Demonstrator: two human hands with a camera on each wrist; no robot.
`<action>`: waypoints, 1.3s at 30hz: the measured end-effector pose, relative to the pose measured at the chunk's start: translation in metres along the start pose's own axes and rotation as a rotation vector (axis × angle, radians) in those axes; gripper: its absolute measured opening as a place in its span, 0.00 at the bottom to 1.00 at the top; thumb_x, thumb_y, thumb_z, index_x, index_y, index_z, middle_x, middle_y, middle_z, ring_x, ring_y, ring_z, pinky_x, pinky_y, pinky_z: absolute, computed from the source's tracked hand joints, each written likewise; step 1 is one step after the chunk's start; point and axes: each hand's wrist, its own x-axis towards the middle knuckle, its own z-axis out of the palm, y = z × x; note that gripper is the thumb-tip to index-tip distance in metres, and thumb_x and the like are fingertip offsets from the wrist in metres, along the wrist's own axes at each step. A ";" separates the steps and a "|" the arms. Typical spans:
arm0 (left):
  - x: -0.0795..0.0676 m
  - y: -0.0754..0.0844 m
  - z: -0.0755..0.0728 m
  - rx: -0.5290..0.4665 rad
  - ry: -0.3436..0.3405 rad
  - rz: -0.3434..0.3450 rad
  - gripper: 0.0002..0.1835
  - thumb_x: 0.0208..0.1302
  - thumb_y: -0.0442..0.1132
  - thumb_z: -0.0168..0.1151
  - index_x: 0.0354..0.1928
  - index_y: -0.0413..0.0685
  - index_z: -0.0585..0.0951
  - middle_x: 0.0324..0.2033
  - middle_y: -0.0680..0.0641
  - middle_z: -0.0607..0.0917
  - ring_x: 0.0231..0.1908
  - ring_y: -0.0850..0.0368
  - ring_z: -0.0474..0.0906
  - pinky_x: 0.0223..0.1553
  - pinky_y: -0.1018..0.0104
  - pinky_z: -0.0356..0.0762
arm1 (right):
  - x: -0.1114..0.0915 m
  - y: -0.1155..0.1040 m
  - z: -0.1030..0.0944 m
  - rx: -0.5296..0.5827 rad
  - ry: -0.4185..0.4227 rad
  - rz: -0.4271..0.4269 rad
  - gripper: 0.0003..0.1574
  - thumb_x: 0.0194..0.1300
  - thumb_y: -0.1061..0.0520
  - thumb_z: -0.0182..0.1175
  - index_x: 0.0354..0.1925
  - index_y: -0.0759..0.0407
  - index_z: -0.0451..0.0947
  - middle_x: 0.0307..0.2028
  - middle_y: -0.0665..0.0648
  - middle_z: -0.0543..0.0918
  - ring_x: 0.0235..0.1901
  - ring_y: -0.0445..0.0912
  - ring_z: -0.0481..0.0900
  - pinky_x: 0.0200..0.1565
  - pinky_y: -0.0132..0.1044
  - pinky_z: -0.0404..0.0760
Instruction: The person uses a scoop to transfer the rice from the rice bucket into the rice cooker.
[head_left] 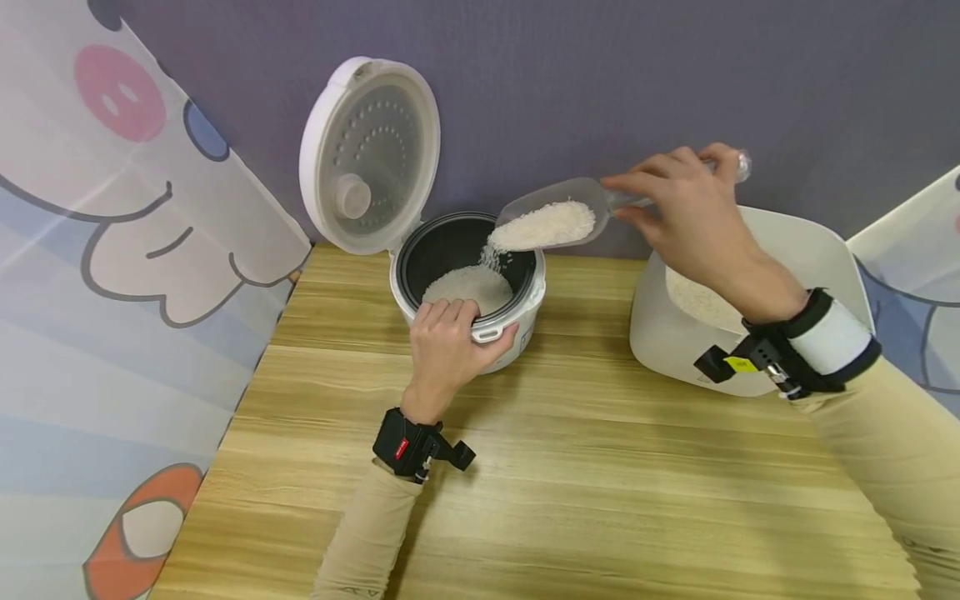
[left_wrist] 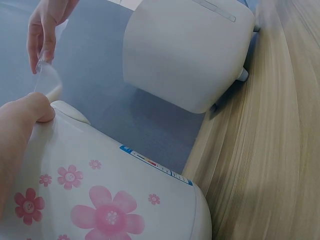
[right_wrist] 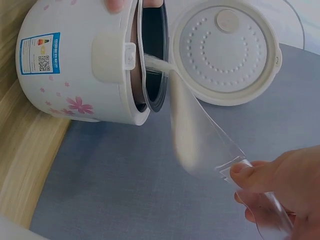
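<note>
A white rice cooker (head_left: 525,329) with pink flowers stands on the table, its lid (head_left: 378,162) swung up. White rice (head_left: 474,286) lies in its dark inner pot (head_left: 435,246). My left hand (head_left: 446,342) grips the near rim, fingers curled over the edge and thumb along the outside. By its handle, my right hand (head_left: 693,208) holds a clear plastic scoop (right_wrist: 205,145), tilted over the pot. Rice (head_left: 551,225) still fills much of the scoop, and grains stream off its lip into the pot.
To the right is a white rice bin (head_left: 660,342) with rice (head_left: 697,298) inside, partly covered by my right forearm. Both stand on a wood-grain table (head_left: 570,483). A grey-purple surface (head_left: 570,92) rises behind, and a cartoon-printed sheet (head_left: 112,350) lines the left side.
</note>
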 end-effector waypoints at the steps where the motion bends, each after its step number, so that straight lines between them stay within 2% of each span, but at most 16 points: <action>1: 0.000 0.000 0.000 0.000 0.000 0.000 0.29 0.58 0.65 0.63 0.19 0.46 0.72 0.15 0.49 0.78 0.18 0.50 0.75 0.26 0.58 0.69 | 0.000 -0.001 0.001 -0.001 0.002 -0.003 0.20 0.65 0.64 0.69 0.56 0.60 0.85 0.50 0.67 0.86 0.49 0.63 0.76 0.66 0.63 0.50; 18: 0.000 0.000 0.000 0.004 0.004 0.004 0.30 0.58 0.65 0.62 0.18 0.46 0.71 0.14 0.49 0.78 0.17 0.51 0.73 0.25 0.59 0.68 | -0.003 -0.012 0.015 -0.046 0.145 -0.193 0.21 0.68 0.67 0.64 0.58 0.57 0.84 0.50 0.65 0.85 0.51 0.63 0.76 0.62 0.63 0.52; 25: 0.000 -0.001 0.000 0.005 -0.001 0.003 0.30 0.59 0.65 0.61 0.19 0.46 0.72 0.15 0.49 0.79 0.17 0.51 0.74 0.25 0.59 0.68 | -0.005 -0.012 0.019 -0.133 0.170 -0.241 0.19 0.73 0.63 0.61 0.60 0.57 0.83 0.51 0.65 0.84 0.51 0.63 0.76 0.59 0.65 0.54; 32: -0.001 -0.001 0.000 0.002 -0.007 -0.005 0.30 0.59 0.65 0.61 0.19 0.45 0.72 0.15 0.48 0.80 0.18 0.50 0.75 0.26 0.59 0.69 | -0.003 -0.016 0.029 -0.160 0.341 -0.304 0.19 0.70 0.68 0.62 0.56 0.55 0.85 0.47 0.63 0.86 0.46 0.61 0.79 0.59 0.59 0.57; 39: 0.000 -0.002 0.000 -0.005 -0.005 -0.008 0.29 0.59 0.65 0.62 0.19 0.45 0.72 0.15 0.49 0.79 0.18 0.50 0.75 0.26 0.59 0.69 | -0.005 -0.017 0.037 -0.295 0.421 -0.392 0.26 0.72 0.74 0.52 0.56 0.53 0.85 0.47 0.61 0.87 0.45 0.58 0.81 0.57 0.54 0.60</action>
